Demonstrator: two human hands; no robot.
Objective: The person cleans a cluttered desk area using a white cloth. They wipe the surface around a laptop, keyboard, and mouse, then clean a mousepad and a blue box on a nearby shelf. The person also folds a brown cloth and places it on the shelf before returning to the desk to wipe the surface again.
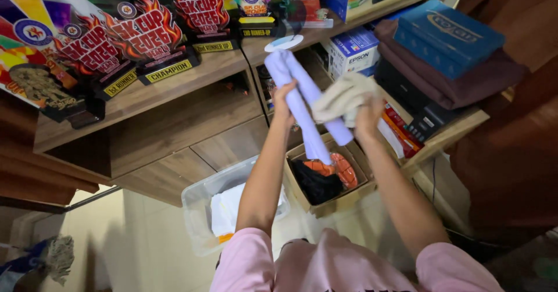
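My left hand (283, 99) grips a tall lavender trophy-like piece (302, 103) made of two long slanted bars, topped by a round white disc (284, 42). My right hand (367, 116) presses a beige cloth (343, 97) against the right bar, roughly at its middle. Both arms reach up from pink sleeves (325, 266) at the bottom of the view. The lavender piece is held in the air in front of a wooden shelf unit (174, 109), above an open cardboard box (325, 178).
Several red flame-shaped trophies (145, 36) stand on the top shelf at left. Blue boxes (447, 33), dark folded cloth (459, 77) and a white carton (351, 51) fill shelves at right. A clear plastic bin (203, 210) sits on the floor beside the cardboard box.
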